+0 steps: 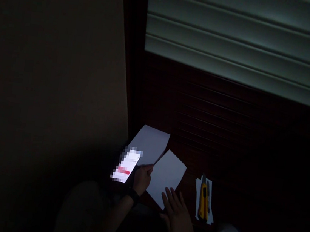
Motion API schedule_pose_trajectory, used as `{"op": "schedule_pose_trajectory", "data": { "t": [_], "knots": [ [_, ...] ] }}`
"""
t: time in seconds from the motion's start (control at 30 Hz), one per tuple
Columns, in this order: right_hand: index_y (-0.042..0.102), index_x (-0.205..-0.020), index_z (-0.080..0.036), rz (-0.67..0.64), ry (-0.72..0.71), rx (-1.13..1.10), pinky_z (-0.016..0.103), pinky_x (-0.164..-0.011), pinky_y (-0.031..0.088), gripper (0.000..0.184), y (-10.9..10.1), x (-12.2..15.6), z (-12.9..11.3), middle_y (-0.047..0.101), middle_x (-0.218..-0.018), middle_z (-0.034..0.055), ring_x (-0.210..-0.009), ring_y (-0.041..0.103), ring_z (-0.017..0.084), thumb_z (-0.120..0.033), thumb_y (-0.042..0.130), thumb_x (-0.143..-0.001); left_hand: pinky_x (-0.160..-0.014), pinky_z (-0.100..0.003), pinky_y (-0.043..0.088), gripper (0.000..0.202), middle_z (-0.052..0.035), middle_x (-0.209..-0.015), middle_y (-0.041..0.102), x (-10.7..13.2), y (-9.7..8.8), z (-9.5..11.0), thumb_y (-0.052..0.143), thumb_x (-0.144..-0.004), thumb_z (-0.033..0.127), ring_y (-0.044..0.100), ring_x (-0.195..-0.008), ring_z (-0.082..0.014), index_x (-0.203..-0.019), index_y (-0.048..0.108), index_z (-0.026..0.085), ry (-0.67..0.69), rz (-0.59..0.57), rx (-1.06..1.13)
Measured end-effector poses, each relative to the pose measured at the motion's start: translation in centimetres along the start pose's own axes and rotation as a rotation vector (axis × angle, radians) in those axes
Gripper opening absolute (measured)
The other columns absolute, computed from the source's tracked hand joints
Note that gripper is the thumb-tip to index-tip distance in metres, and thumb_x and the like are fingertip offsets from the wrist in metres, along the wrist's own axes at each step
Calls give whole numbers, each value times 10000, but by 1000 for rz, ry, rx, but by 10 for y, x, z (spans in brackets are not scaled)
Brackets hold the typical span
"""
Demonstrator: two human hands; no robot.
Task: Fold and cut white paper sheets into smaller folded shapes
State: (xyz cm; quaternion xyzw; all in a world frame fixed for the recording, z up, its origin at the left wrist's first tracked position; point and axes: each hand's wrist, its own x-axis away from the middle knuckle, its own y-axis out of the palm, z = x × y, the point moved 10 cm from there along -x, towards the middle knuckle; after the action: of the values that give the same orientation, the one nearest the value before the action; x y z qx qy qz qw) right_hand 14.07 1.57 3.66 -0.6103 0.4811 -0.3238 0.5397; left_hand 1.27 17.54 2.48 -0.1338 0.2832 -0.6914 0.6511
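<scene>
The scene is very dark. My left hand (141,178), with a dark band at the wrist, is closed on the lower edge of a white sheet of paper (149,144), beside a lit phone screen (127,165). Whether that hand also holds the phone I cannot tell. My right hand (177,215) lies flat with fingers spread, its fingertips on the near corner of a second white sheet (166,176) that rests on the dark wooden surface (196,152).
A yellow utility knife (204,201) lies on small white paper pieces (208,210) to the right of my right hand. A beige wall (48,79) rises at left. Pale slatted blinds (238,47) hang above dark wood panelling. My legs show at the bottom.
</scene>
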Motion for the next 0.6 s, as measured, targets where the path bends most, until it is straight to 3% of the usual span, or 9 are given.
{"op": "schedule_pose_trajectory", "data": {
  "t": [0.17, 0.33, 0.47, 0.6],
  "knots": [
    [132, -1411, -289, -30, -26, 36, 498, -1086, 147, 630, -1, 4, -6, 149, -1479, 1, -1351, 123, 259, -319, 463, -876, -848, -282, 453, 281, -43, -992, 686, -8, 4, 13, 498, -808, 119, 621, -912, -162, -1015, 669, 207, 75, -68, 11],
    [133, -1417, -241, 41, 54, 52, 496, -1078, 184, 634, 1, 4, 2, 141, -1478, 48, -1347, 141, 266, -337, 453, -879, -843, -294, 455, 281, -50, -973, 687, -11, 6, 13, 495, -812, 127, 618, -896, -163, -1025, 665, 195, 100, -98, 8],
    [200, -1407, -217, 88, 98, 29, 472, -1070, 233, 559, 3, -1, 23, 209, -1462, 60, -1338, 187, 246, -359, 397, -904, -825, -278, 464, 293, -48, -976, 686, -8, 9, 5, 485, -812, 123, 622, -890, -157, -1036, 660, 195, 94, -103, 5],
    [321, -1368, -192, 149, 198, 13, 495, -1052, 258, 512, -1, -8, 60, 315, -1423, 85, -1326, 220, 270, -405, 380, -905, -827, -277, 465, 297, -50, -988, 681, -8, 11, 0, 479, -813, 124, 620, -906, -158, -1042, 656, 192, 85, -102, 0]
  ]
}}
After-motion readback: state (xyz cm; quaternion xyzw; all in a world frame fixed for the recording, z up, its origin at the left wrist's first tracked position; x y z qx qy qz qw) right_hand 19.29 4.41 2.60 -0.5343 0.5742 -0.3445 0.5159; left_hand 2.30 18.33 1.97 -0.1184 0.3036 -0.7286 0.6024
